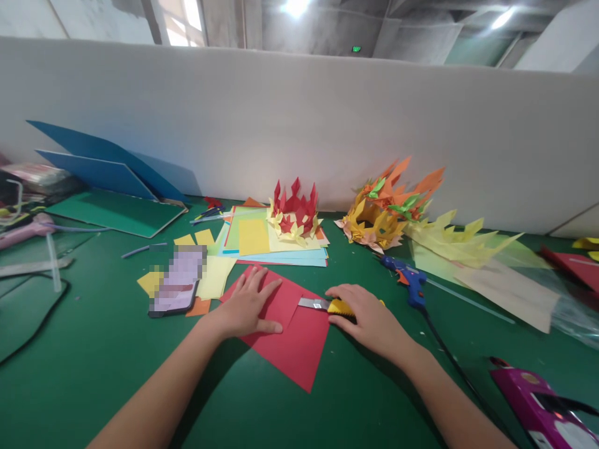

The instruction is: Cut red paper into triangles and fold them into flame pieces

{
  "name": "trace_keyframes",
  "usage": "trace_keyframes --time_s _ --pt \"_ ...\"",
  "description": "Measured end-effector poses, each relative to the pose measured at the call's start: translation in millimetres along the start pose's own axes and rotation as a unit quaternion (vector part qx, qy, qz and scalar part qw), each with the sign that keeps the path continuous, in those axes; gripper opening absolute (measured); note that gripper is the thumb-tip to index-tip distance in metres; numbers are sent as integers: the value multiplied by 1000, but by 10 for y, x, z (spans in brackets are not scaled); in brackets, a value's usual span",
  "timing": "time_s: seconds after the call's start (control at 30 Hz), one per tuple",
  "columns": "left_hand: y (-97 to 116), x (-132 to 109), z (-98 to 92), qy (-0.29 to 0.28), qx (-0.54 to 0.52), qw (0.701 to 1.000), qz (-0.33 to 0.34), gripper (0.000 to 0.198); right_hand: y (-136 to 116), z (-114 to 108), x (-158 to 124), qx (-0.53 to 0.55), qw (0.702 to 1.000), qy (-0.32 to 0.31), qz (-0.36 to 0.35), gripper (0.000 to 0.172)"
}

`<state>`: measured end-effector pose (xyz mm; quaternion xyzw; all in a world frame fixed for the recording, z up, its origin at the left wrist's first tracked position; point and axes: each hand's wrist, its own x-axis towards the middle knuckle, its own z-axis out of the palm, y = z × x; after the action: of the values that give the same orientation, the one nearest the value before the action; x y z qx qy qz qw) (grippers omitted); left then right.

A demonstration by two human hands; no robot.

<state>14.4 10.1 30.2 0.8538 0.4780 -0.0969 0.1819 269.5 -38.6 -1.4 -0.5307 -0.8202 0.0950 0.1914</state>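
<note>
A sheet of red paper [299, 355], partly folded over, lies on the green table in front of me. My left hand [253, 305] presses flat on its folded part, fingers spread. My right hand [362, 312] grips the yellow handle of a utility knife [339, 307]. The knife's metal blade [311, 304] points left and reaches to the edge of the red fold; I cannot tell how far it goes under. Just behind the red sheet is a stack of coloured paper [253, 237] bearing a red and pale-yellow paper crown [294, 209].
A blue glue gun [412, 280] with its cable lies to the right. Orange and yellow paper crowns [374, 224] stand behind it. A phone [180, 280] rests among yellow paper pieces on the left. A purple box-like device [538, 399] sits front right; a white partition [224, 125] borders the back.
</note>
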Motion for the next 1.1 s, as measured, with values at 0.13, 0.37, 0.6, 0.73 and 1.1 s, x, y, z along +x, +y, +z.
trace_keyframes --time_s 0.13,0.37,0.6,0.73,1.1 --pt "-31 14 31 -7 2 1000 12 93 11 21 1 17 1000 -3 -15 17" --pt "-42 24 44 -21 25 999 5 94 27 104 42 -13 998 45 -48 20" --pt "-64 43 73 -13 20 1000 8 95 130 109 -4 -33 995 75 -63 21" --pt "-53 40 55 -13 14 1000 6 94 194 129 9 -38 992 94 -75 21" --pt "-32 22 41 -15 4 1000 2 95 198 122 146 -33 993 72 -85 24"
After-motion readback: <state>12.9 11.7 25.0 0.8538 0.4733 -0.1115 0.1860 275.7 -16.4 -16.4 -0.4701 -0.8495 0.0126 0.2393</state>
